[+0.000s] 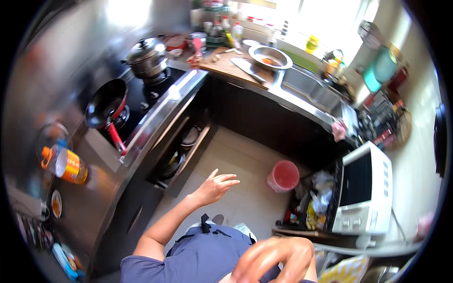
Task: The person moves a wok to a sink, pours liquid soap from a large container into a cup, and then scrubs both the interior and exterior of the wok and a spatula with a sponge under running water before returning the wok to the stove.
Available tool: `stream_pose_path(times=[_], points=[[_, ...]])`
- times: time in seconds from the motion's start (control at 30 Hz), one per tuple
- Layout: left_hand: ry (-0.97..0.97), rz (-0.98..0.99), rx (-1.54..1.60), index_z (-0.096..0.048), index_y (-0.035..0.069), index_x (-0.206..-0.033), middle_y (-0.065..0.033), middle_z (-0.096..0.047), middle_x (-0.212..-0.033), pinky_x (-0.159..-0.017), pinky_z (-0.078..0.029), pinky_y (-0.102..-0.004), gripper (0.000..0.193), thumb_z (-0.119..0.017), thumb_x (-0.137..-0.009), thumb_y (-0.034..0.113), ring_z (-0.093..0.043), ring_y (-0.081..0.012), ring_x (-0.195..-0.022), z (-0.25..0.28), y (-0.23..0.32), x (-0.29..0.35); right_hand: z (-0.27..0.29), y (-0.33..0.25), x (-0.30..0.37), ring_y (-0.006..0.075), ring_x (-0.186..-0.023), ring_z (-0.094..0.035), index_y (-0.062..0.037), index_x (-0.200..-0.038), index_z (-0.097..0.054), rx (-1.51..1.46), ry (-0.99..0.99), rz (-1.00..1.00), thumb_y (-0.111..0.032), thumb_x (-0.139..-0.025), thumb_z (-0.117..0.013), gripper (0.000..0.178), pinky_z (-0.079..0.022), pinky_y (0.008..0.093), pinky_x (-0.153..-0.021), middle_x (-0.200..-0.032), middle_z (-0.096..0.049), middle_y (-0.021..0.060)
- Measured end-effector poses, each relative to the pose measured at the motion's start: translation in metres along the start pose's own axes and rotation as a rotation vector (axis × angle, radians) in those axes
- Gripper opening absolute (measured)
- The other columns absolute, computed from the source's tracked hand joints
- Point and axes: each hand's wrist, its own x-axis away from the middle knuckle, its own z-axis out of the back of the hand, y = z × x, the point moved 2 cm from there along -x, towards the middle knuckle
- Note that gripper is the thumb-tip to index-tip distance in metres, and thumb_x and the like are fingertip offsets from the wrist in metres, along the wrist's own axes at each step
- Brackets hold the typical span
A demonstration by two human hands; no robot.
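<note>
My left hand (pixel 214 188) is held out over the floor with its fingers apart and nothing in it. Nearest to it is a pulled-out drawer (pixel 196 146) under the stove counter, with pans or bowls inside. My right hand (pixel 278 257) is close up at the lower edge, in front of my blue-grey clothing; it is slightly blurred, its fingers bent loosely and apart, with no object visible in it. On the black stove stand a frying pan (pixel 106 104) with a red handle and a lidded steel pot (pixel 147 59).
An oil bottle (pixel 71 165) stands on the left counter. A knife (pixel 247 70) and a metal basin (pixel 270 57) lie on the cutting board (pixel 222 63), beside the sink (pixel 311 87). A pink bucket (pixel 284 176) is on the floor. At right sits a white microwave (pixel 365 191).
</note>
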Motion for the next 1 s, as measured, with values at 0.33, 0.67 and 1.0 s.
stream_pose_path(times=[0.33,0.67,1.0], points=[[0.946,0.583,-0.066,-0.064,0.005,-0.077,-0.0081,-0.064,-0.107,-0.1,-0.035,-0.045,0.015,-0.064,-0.083,0.019,-0.056,-0.025,-0.107,0.1,-0.108,0.038,0.217,0.18,-0.068,0.0319,-0.132,-0.034,-0.0048,-0.133,-0.041,0.995,0.165,-0.586,0.002,-0.078,-0.06,0.058,-0.034,0.0389,-0.104,-0.14,-0.037,0.0175],[1.571,1.117,0.206,-0.042,0.0,-0.129,-0.0192,-0.047,-0.127,-0.103,-0.032,-0.0407,0.065,-0.073,-0.079,0.028,-0.042,-0.0298,-0.123,0.16,-0.253,0.168,0.14,0.364,-0.161,0.022,-0.109,-0.057,-0.0063,-0.127,-0.05,0.41,-0.416,-0.759,-0.007,-0.085,-0.059,0.043,-0.05,0.0334,-0.087,-0.122,-0.056,0.0134],[1.126,0.65,1.511,-0.051,0.009,-0.095,0.0022,-0.046,-0.066,-0.048,-0.044,-0.0263,0.025,-0.066,-0.086,0.026,-0.046,-0.0079,-0.048,0.202,-0.357,0.164,0.033,0.474,-0.228,0.0176,-0.103,-0.059,-0.0026,-0.128,-0.048,0.203,-0.395,-0.851,-0.008,-0.09,-0.054,0.039,-0.047,0.0309,-0.09,-0.115,-0.06,0.0122]])
